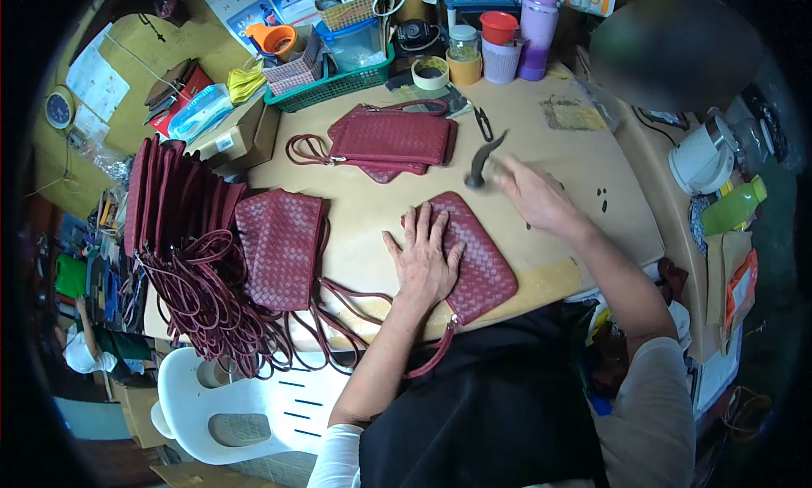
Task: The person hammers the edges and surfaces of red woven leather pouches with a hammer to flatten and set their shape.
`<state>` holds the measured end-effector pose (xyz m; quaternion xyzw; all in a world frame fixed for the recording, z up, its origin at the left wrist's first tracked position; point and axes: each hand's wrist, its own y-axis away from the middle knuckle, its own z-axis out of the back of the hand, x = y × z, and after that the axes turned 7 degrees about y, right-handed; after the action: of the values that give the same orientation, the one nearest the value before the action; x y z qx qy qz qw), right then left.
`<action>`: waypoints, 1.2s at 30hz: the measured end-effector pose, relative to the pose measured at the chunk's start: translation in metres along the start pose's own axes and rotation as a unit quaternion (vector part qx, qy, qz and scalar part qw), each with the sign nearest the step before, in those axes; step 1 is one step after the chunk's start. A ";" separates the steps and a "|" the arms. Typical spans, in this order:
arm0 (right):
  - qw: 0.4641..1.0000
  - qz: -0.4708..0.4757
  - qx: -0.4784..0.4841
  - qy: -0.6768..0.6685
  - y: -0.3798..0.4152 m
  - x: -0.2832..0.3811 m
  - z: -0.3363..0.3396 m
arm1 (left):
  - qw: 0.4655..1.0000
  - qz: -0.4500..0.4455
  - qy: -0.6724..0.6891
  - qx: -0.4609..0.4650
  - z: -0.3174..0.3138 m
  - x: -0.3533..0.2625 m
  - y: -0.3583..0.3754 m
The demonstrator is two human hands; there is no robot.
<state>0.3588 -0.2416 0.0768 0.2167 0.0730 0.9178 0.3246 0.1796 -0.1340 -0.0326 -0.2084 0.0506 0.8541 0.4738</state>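
My left hand (421, 264) lies flat with fingers spread over the left part of a dark red woven-pattern wristlet pouch (480, 255) at the table's front edge. The pouch's wrist strap (436, 359) hangs toward my lap. Above and right of the pouch, my right hand (539, 199) is closed around a hammer with a dark curved head (484, 162). Motion blurs this hand, and the fingers hide most of the handle. The hammer head is apart from the pouch. Small black thread snips (483, 124) lie just beyond it.
Similar pouches (393, 139) are stacked at the table's back. More stand in a packed row (173, 196) at left, straps trailing over a white chair (254, 412). A green basket (330, 88), tape roll (430, 73) and purple bottle (538, 31) line the back.
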 end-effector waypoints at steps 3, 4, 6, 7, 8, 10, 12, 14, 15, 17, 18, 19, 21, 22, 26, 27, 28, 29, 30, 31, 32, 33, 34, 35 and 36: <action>0.989 0.049 -0.128 -0.058 0.006 -0.027 -0.035 | 0.999 -0.008 -0.010 -0.046 -0.004 0.003 -0.010; 0.991 0.093 -0.094 -0.005 0.011 -0.036 -0.035 | 0.999 -0.009 -0.013 -0.048 -0.004 0.004 -0.013; 0.989 0.131 -0.060 0.046 0.030 -0.039 -0.025 | 0.999 -0.012 -0.013 -0.042 -0.005 0.005 -0.012; 0.993 0.093 -0.070 0.013 0.048 -0.034 -0.010 | 0.999 -0.008 -0.016 -0.038 -0.005 0.005 -0.013; 0.995 0.056 -0.078 -0.020 0.063 -0.030 -0.005 | 0.999 -0.001 -0.017 -0.033 -0.005 0.005 -0.014; 0.987 -0.007 -0.122 -0.100 0.088 -0.035 -0.033 | 1.000 0.002 -0.014 -0.027 -0.005 0.004 -0.012; 0.999 0.031 0.001 0.025 0.107 -0.043 -0.048 | 1.000 0.004 -0.018 -0.018 -0.003 0.003 -0.013; 0.998 0.038 0.018 0.036 0.124 -0.045 -0.025 | 1.000 0.005 -0.015 -0.009 -0.002 0.001 -0.014; 0.997 0.047 0.036 0.046 0.131 -0.043 -0.016 | 1.000 0.007 -0.019 -0.006 -0.002 0.002 -0.014; 0.997 0.032 -0.059 -0.022 0.133 -0.039 -0.031 | 1.000 0.008 -0.024 -0.005 -0.003 0.003 -0.014; 0.984 0.019 -0.153 -0.087 0.134 -0.038 -0.043 | 1.000 0.009 -0.025 -0.002 -0.003 0.003 -0.013; 0.986 0.046 -0.144 -0.072 0.132 -0.046 -0.059 | 1.000 0.007 -0.022 -0.004 -0.003 0.003 -0.013; 0.999 0.046 0.009 -0.002 0.136 -0.040 -0.061 | 1.000 0.005 -0.020 -0.012 -0.001 0.003 -0.015; 0.996 0.075 0.029 0.028 0.141 -0.040 -0.054 | 1.000 0.006 -0.018 -0.008 -0.001 0.003 -0.015; 0.990 0.090 -0.059 -0.090 0.143 -0.026 -0.047 | 1.000 -0.002 -0.022 -0.023 -0.005 0.004 -0.014; 0.997 0.065 -0.012 -0.035 0.138 -0.028 -0.057 | 1.000 -0.001 -0.021 -0.021 -0.004 0.004 -0.012; 0.998 0.042 0.031 0.023 0.134 -0.029 -0.062 | 0.999 -0.008 -0.044 -0.012 0.000 0.003 -0.013; 0.997 0.055 0.039 0.024 0.131 -0.030 -0.063 | 0.998 -0.017 -0.068 -0.007 0.007 0.001 -0.017; 0.998 0.056 0.033 0.025 0.126 -0.033 -0.060 | 0.997 -0.020 -0.070 -0.012 0.017 -0.001 -0.026; 0.999 0.047 -0.021 -0.004 0.117 -0.040 -0.053 | 0.999 0.014 -0.045 0.021 0.029 -0.004 -0.038; 0.996 0.035 -0.071 -0.036 0.107 -0.044 -0.047 | 0.997 0.048 -0.022 0.060 0.037 -0.005 -0.046; 0.994 0.010 -0.106 0.009 0.088 -0.050 -0.043 | 0.997 0.027 -0.066 -0.007 0.029 0.001 -0.054; 0.989 -0.014 -0.140 0.055 0.065 -0.059 -0.040 | 0.997 0.026 -0.065 -0.010 0.021 0.008 -0.064; 0.977 0.003 -0.198 0.074 0.042 -0.067 -0.044 | 0.997 0.041 -0.058 0.014 0.016 0.016 -0.077; 0.962 0.020 -0.256 0.092 0.022 -0.074 -0.053 | 0.996 0.055 -0.052 0.038 0.015 0.023 -0.086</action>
<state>0.3748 -0.3045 0.0097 0.0424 -0.1393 0.9281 0.3428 0.2355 -0.0649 -0.0190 -0.1420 0.0699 0.8863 0.4353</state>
